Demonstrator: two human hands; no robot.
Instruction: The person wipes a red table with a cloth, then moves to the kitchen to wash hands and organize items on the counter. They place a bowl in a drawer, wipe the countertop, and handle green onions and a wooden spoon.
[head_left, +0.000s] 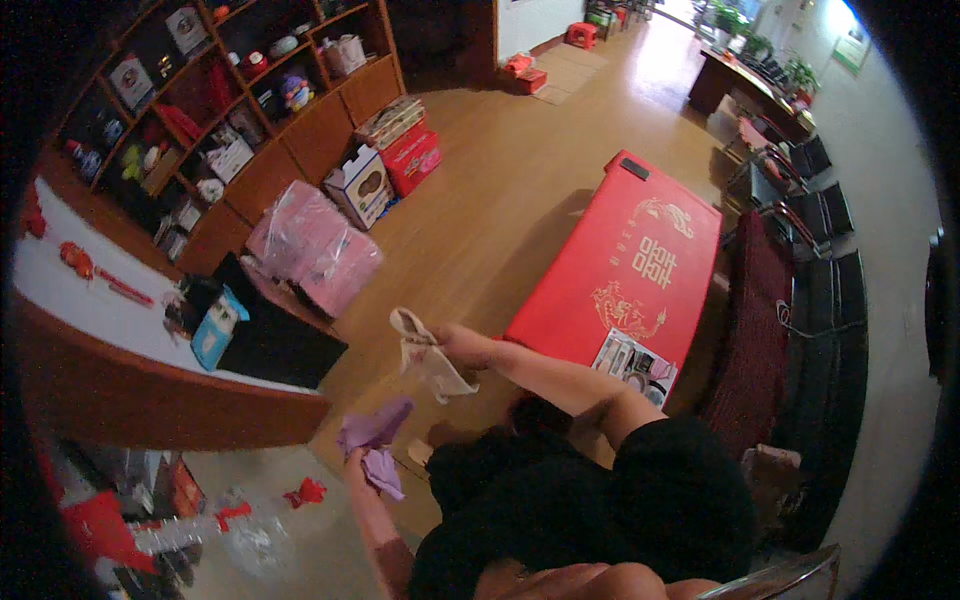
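My left hand (358, 456), at the lower left of centre, is closed on a crumpled purple cloth (379, 427) that hangs out on both sides of it. Further up and to the right, my right hand (461, 347) grips a beige cloth (435, 367), with a looped or twisted part above the fingers and a loose part hanging below. Both cloths are held in the air over the wood-coloured floor, apart from each other. Some fingers of each hand are blurred or hidden.
A red-covered table (570, 277) with gold designs stands right, bearing a dark phone-like object (635, 169) and a printed sheet (626, 360). Left are a curved counter (187, 409), a blue wipes-like pack (217, 330), a plastic-wrapped pink bundle (319, 244), boxes (361, 186) and shelves (300, 135). Black chairs (825, 322) line the right.
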